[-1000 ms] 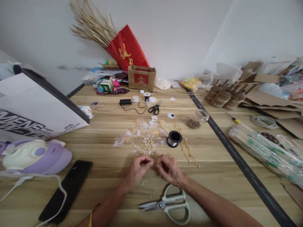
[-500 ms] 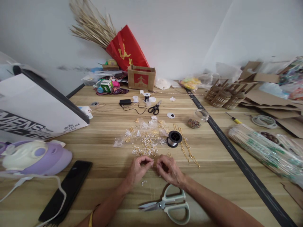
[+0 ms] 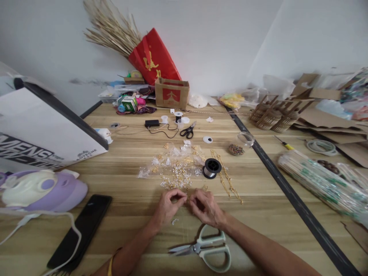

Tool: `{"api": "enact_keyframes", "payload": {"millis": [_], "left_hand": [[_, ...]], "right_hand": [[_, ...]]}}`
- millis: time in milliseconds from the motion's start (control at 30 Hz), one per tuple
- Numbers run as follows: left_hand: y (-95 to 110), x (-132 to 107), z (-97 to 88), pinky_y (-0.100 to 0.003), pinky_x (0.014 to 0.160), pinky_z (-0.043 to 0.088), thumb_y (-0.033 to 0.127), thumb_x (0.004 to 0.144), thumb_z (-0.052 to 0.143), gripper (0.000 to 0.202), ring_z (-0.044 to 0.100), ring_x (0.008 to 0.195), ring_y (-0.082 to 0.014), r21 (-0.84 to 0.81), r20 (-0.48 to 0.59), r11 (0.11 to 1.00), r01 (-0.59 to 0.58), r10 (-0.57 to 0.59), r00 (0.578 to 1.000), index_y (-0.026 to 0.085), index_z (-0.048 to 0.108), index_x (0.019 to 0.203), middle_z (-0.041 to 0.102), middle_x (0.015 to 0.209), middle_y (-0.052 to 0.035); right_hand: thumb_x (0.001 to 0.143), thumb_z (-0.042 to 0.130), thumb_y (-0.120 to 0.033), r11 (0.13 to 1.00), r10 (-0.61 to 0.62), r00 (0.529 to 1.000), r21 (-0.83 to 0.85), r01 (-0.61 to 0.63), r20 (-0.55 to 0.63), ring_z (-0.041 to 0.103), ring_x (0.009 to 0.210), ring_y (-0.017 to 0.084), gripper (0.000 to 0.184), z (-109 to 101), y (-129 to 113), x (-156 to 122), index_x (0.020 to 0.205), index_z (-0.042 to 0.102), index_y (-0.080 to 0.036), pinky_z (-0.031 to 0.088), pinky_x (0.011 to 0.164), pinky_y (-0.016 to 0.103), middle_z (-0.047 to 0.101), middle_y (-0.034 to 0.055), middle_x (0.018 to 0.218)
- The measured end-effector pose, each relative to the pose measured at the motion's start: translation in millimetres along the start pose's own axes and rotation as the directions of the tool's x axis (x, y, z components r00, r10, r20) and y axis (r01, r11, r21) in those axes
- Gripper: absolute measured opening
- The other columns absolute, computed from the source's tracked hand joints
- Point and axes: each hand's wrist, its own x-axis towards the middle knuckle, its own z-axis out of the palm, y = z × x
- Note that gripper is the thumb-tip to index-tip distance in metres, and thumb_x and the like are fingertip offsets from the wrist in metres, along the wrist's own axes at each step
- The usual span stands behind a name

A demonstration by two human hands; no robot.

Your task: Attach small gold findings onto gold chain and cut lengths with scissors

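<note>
My left hand (image 3: 168,207) and my right hand (image 3: 205,207) rest on the wooden table (image 3: 129,153), fingertips pinched together and almost touching each other around something tiny that I cannot make out. Just beyond them lies a scatter of small gold and clear beads (image 3: 176,174) with little clear bags. A spool of thin wire (image 3: 212,168) stands to the right of the beads, beside a gold chain (image 3: 227,178). One small clear bead cluster (image 3: 174,221) lies under my left hand. Grey-green scissors (image 3: 205,248) lie near my right wrist.
A black phone (image 3: 82,230) and a purple-and-white device (image 3: 40,189) with a white cable sit at the left, below a large white box (image 3: 43,130). Black scissors (image 3: 188,131), spools, a red bag (image 3: 153,59) and a paper bag (image 3: 171,93) stand farther back. Cardboard pieces (image 3: 316,111) and bagged sticks (image 3: 319,180) lie right.
</note>
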Motion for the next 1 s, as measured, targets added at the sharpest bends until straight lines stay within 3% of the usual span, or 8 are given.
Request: {"api": "enact_keyframes", "payload": {"millis": [1000], "left_hand": [[2.8,-1.8,1.6,-0.024,0.063,0.046,0.016,0.073,0.059,0.009,0.06,0.064,-0.0153,0.078,-0.015,0.994,-0.08,0.082,0.997,0.014,0.067,0.068,0.067,0.067,-0.0039]], "right_hand": [[0.084,0.047,-0.016,1.0,-0.014,1.0,-0.017,0.014,-0.009,0.045,0.053,0.01,0.006,1.1,1.6,-1.5,0.08,0.049,-0.019,0.034,0.051,0.022,0.051,-0.0012,0.063]]}}
